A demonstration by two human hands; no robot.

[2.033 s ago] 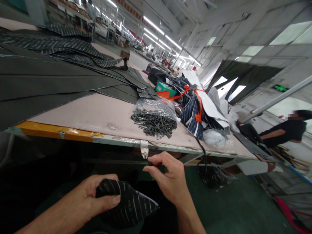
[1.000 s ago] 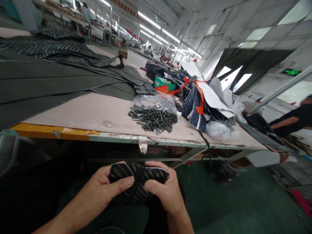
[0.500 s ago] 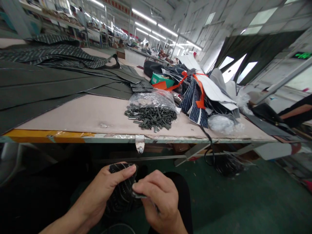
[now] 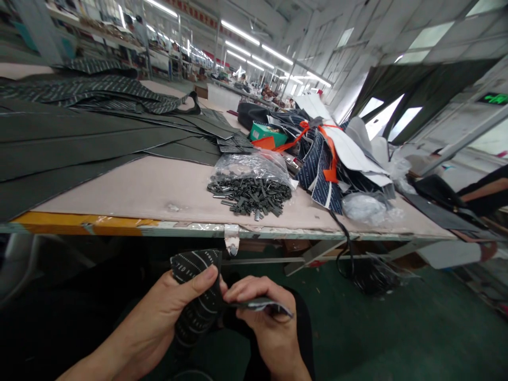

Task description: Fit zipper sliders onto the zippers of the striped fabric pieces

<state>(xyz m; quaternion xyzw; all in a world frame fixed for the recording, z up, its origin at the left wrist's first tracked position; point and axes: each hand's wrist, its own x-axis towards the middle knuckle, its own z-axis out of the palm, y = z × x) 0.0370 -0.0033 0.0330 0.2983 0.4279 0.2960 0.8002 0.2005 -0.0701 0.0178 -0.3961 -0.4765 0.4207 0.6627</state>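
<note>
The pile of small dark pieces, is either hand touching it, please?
No, the left hand and the right hand hold dark fabric, apart from the pile on the table.

I'm seeing long white ceiling tubes (image 4: 240, 33) glaring well beyond the bare left hand (image 4: 174, 296) and bare right hand (image 4: 273, 307); a crinkled clear plastic bag (image 4: 254, 163) ahead is glinting, shadow is pooling left of the hands, and the outer edges are stretching and blurring.

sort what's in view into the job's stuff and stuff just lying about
Job: black white-lettered fabric, in left hand; thin dark flap, in right hand; probably the nearby heap of small dark metallic pieces.

Seemingly lying about: rectangular green box; navy printed strips.
</note>
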